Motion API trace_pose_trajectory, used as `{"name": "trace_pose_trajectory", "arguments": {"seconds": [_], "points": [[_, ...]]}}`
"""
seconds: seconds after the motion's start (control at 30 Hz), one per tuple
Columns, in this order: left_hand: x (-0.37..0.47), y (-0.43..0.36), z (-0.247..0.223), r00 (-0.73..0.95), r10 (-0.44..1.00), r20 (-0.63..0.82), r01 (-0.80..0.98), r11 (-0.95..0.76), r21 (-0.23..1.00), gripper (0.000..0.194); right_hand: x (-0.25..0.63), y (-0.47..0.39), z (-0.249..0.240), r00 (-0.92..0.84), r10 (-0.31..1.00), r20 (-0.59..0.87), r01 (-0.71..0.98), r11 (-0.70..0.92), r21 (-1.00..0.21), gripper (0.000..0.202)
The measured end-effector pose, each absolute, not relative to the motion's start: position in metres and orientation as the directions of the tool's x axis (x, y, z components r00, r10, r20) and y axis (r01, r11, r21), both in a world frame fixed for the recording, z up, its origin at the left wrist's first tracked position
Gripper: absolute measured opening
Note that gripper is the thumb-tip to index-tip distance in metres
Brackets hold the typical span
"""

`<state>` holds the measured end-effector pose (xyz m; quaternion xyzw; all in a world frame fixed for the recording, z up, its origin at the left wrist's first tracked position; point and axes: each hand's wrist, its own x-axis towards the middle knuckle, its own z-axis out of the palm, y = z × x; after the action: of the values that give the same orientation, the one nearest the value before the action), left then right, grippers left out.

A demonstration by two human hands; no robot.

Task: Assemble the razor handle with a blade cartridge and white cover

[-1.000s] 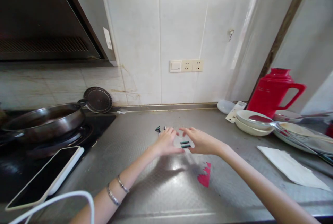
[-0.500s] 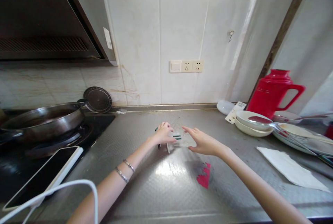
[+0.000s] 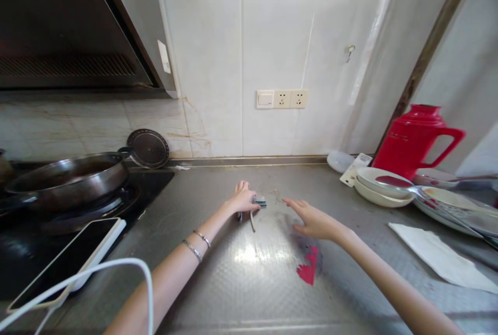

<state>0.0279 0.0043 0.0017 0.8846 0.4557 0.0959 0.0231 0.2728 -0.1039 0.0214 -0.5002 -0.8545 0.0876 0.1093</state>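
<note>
My left hand (image 3: 241, 199) is closed round a small bundle (image 3: 259, 201) with dark green and clear parts, low over the metal counter (image 3: 218, 273). A thin beige strip (image 3: 252, 221) hangs or lies below its fingers; most of the bundle is hidden by the hand. To the right, my right hand (image 3: 311, 218) is held above the counter with its fingers apart and nothing in it. Nearer to me lies a torn red piece (image 3: 308, 266), flat on the counter.
At left are a steel pan (image 3: 73, 179) on the black stove and a phone (image 3: 70, 262) with a white cable (image 3: 128, 262). At right stand a red thermos (image 3: 412, 140), stacked bowls (image 3: 383, 197), a patterned plate (image 3: 455, 213) and a white napkin (image 3: 443, 257).
The green pieces have come closer together at my left hand. My right hand has moved right, away from them, and slightly nearer to me.
</note>
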Motion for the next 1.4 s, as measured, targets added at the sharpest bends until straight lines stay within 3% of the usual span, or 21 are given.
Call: {"name": "trace_pose_trajectory", "arguments": {"seconds": [0.43,0.67,0.9,1.4], "points": [[0.015,0.006,-0.003,0.532,0.814,0.233,0.812,-0.568,0.135,0.061,0.291,-0.071,-0.004,-0.387,0.897,0.212,0.867,0.433,-0.248,0.062],[-0.048,0.011,-0.008,0.321,0.915,0.244,0.923,-0.36,0.138,0.051,0.32,-0.024,-0.038,-0.151,0.947,0.284,0.954,0.215,-0.208,0.048],[-0.097,0.016,-0.03,0.152,0.971,0.184,0.978,-0.175,0.117,0.051,0.325,-0.013,-0.055,-0.071,0.966,0.248,0.981,0.113,-0.158,0.046],[-0.096,0.016,-0.04,0.148,0.961,0.232,0.984,-0.166,0.061,0.051,0.317,-0.021,-0.055,-0.017,0.96,0.279,0.987,0.061,-0.149,0.044]]}}
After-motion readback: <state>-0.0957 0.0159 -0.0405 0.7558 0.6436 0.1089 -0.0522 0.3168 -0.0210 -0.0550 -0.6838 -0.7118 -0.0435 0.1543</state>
